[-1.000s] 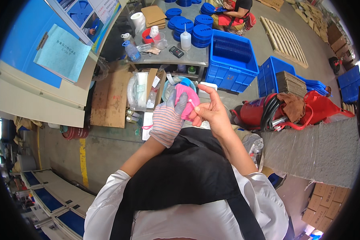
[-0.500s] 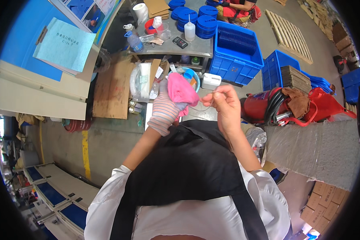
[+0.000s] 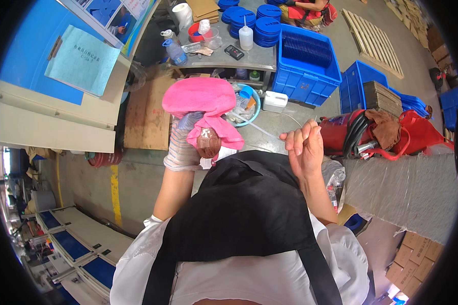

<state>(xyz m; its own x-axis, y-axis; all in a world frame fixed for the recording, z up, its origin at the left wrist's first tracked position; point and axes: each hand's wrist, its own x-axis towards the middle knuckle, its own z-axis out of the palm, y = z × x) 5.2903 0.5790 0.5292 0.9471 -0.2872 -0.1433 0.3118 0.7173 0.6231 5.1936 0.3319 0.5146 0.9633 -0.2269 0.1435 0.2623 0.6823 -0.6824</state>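
Note:
My left hand [image 3: 182,143] wears a striped knit glove and is closed round a bunched pink cloth [image 3: 201,96]. Below the cloth's folds shows a glossy brown rounded object [image 3: 208,144]; its kind I cannot make out. From beside the cloth a thin clear strip [image 3: 257,128] stretches slantwise to my right hand [image 3: 305,145]. That hand is bare, its fingers curled, with the strip's end at the fingertips. The left fingers are mostly hidden by the cloth.
Ahead stands a metal table [image 3: 213,60] with blue discs, bottles and a red bowl. A blue crate [image 3: 305,81] is to its right. Under the table edge sits a light-blue basin [image 3: 254,109] near a white jug [image 3: 275,101]. A red extinguisher-like cylinder [image 3: 336,133] lies at right.
My left hand has moved left and turned, opening out the pink cloth and showing the brown object. My right hand has shifted slightly right and down, and the clear strip between them is longer.

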